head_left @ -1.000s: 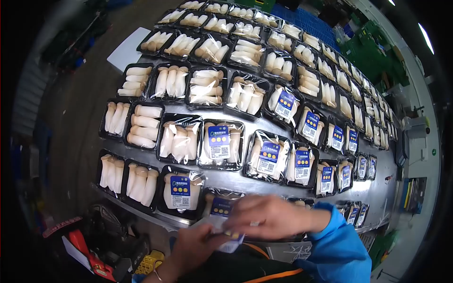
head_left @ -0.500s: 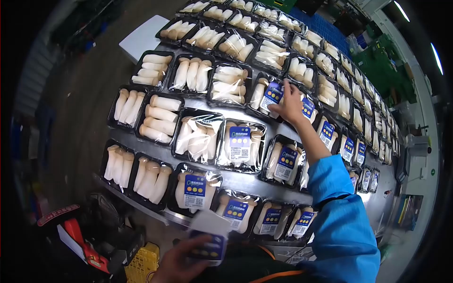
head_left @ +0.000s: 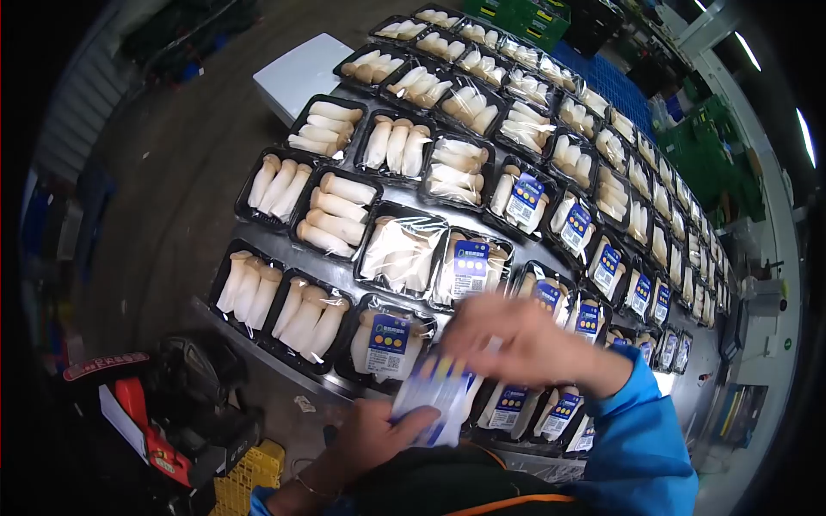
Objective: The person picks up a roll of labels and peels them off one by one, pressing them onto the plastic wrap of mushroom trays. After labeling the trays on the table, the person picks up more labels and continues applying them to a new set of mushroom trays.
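My left hand (head_left: 370, 439) is closed around a stack of blue-and-white labels (head_left: 430, 400), held low in front of me near the table edge. My right hand (head_left: 525, 340) is over the top end of the stack with its fingers bent. Motion blurs those fingers, so whether they grip a label cannot be told. Behind the hands lie black trays of king oyster mushrooms under clear film. A labelled tray (head_left: 385, 344) is just left of the labels, and another labelled tray (head_left: 469, 267) is beyond my right hand.
Rows of wrapped mushroom trays cover the metal table (head_left: 348, 279); those at the left, like this tray (head_left: 310, 318), bear no label. A white box or board (head_left: 310, 73) stands at the far left edge. A yellow crate (head_left: 249, 482) is at lower left, green crates (head_left: 525, 21) at the back.
My right hand has come back from a tray in a farther row to the label stack. That tray now shows its label uncovered. My left hand has shifted right and up with the stack.
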Tool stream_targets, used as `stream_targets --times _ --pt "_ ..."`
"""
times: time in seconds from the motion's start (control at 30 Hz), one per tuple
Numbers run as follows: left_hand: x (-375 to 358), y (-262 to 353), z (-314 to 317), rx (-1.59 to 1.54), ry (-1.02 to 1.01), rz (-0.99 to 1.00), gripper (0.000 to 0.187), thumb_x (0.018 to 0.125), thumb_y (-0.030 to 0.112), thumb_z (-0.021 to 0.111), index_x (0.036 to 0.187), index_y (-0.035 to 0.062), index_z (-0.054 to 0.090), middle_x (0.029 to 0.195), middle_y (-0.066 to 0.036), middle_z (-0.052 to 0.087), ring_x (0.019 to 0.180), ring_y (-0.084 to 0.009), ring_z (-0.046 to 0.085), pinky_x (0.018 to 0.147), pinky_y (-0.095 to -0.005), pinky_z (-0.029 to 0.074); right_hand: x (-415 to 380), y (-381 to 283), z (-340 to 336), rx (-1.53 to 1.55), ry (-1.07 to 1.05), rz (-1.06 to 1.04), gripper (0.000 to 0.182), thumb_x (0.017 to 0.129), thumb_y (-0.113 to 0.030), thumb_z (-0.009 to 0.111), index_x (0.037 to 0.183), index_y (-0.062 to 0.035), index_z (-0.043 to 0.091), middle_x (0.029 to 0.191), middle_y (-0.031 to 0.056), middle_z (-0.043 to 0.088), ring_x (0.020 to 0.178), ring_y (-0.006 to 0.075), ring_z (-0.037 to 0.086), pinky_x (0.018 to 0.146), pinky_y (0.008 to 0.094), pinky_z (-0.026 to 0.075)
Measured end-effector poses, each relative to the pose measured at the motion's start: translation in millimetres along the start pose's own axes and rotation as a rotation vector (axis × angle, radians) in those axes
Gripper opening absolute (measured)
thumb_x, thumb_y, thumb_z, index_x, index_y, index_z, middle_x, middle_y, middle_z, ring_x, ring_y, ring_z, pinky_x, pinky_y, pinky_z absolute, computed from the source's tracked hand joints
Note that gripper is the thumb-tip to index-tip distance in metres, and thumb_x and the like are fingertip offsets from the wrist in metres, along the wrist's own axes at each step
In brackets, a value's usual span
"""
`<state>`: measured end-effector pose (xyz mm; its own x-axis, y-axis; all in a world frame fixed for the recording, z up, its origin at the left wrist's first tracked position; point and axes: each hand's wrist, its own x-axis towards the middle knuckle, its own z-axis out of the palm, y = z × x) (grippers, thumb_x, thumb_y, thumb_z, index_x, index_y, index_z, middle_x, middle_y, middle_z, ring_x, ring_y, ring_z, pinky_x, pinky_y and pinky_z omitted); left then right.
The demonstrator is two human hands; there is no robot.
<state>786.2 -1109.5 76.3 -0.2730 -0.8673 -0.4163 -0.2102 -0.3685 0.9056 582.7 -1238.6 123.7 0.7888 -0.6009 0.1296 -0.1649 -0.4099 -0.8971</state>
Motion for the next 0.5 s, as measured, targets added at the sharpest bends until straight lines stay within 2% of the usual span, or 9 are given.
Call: stream_targets --times 0.03,0.07,0.13,0.17,0.23,0.27,0.3,0.4,0.5 --pt "-3 -17 3 -0.012 0.007 0.039 0.029 0.08 0.026 0.064 0.086 -0.0026 0.065 0.063 -0.014 0.063 0.054 -0.0136 0.062 0.05 -0.029 0.047 5 6 -21 -0.122 0.241 0.125 0.012 0.076 -0.005 0.064 0.086 -0.001 0.063 0.081 0.0072 0.064 0.075 0.0167 0.061 0.07 0.0252 0.046" --pt "-14 -25 -4 -0.004 -0.094 -0.25 0.03 0.081 0.027 0.063 0.087 -0.0021 0.065 0.069 -0.014 0.065 0.06 -0.0116 0.062 0.054 -0.0282 0.049 7 24 -51 -0.049 0.549 0.359 0.011 0.079 -0.005 0.06 0.089 -0.0015 0.063 0.082 0.0058 0.064 0.072 0.0127 0.06 0.067 0.0245 0.046" --pt "-34 -22 -13 -0.115 0.059 -0.335 0.027 0.08 0.026 0.064 0.086 -0.0007 0.066 0.074 -0.011 0.066 0.065 -0.0102 0.062 0.058 -0.0269 0.05 25 83 -98 -0.044 0.947 0.262 0.023 0.082 -0.008 0.058 0.104 -0.0018 0.058 0.09 0.0121 0.063 0.07 0.011 0.057 0.067 0.024 0.046" --pt "-43 -18 -22 -0.113 0.064 -0.341 0.027 0.08 0.026 0.064 0.086 -0.0007 0.066 0.074 -0.011 0.066 0.065 -0.0102 0.062 0.058 -0.0269 0.05 29 127 -98 -0.368 0.992 0.269 0.036 0.077 -0.007 0.063 0.111 -0.0025 0.055 0.097 0.0146 0.06 0.065 0.01 0.055 0.063 0.0228 0.046" --pt "-51 -9 -41 -0.494 0.31 -0.464 0.024 0.079 0.024 0.066 0.086 0.0012 0.067 0.078 -0.007 0.067 0.067 -0.0113 0.062 0.061 -0.0255 0.05 45 178 -71 -0.834 0.645 0.247 0.077 0.065 -0.008 0.07 0.133 -0.0087 0.033 0.107 0.0176 0.052 0.082 0.0262 0.054 0.074 0.0378 0.045" --pt "-56 -7 -45 -0.488 0.321 -0.45 0.024 0.079 0.024 0.066 0.086 0.0012 0.067 0.078 -0.007 0.067 0.067 -0.0113 0.062 0.061 -0.0255 0.05 53 198 -47 -0.919 0.575 0.35 0.09 0.063 -0.01 0.07 0.138 -0.0117 0.021 0.099 0.0166 0.055 0.089 0.0341 0.051 0.082 0.0432 0.04" --pt "-62 -10 -47 -0.456 0.353 -0.411 0.022 0.079 0.022 0.066 0.086 0.0011 0.068 0.078 -0.006 0.067 0.068 -0.0116 0.062 0.062 -0.0253 0.049 63 194 -30 -0.911 0.389 0.537 0.086 0.066 -0.009 0.065 0.139 -0.0126 0.019 0.092 0.0146 0.056 0.089 0.0338 0.052 0.081 0.0429 0.04" --pt "-79 -27 -47 -0.261 0.381 -0.413 0.015 0.076 0.013 0.068 0.085 0.001 0.068 0.078 -0.006 0.067 0.069 -0.011 0.061 0.064 -0.0252 0.049 64 229 -11 -1.195 0.343 0.302 0.076 0.071 -0.006 0.055 0.139 -0.0125 0.019 0.084 0.0116 0.057 0.083 0.0284 0.055 0.073 0.0423 0.044" --pt "-77 -50 -54 -0.33 0.489 -0.461 0.014 0.072 0.009 0.066 0.081 -0.0013 0.067 0.073 -0.008 0.066 0.063 -0.0139 0.062 0.059 -0.0284 0.05 67 226 -28 -1.052 0.172 0.372 0.08 0.069 -0.003 0.056 0.138 -0.0148 0.02 0.081 0.0115 0.056 0.081 0.028 0.055 0.072 0.041 0.045"
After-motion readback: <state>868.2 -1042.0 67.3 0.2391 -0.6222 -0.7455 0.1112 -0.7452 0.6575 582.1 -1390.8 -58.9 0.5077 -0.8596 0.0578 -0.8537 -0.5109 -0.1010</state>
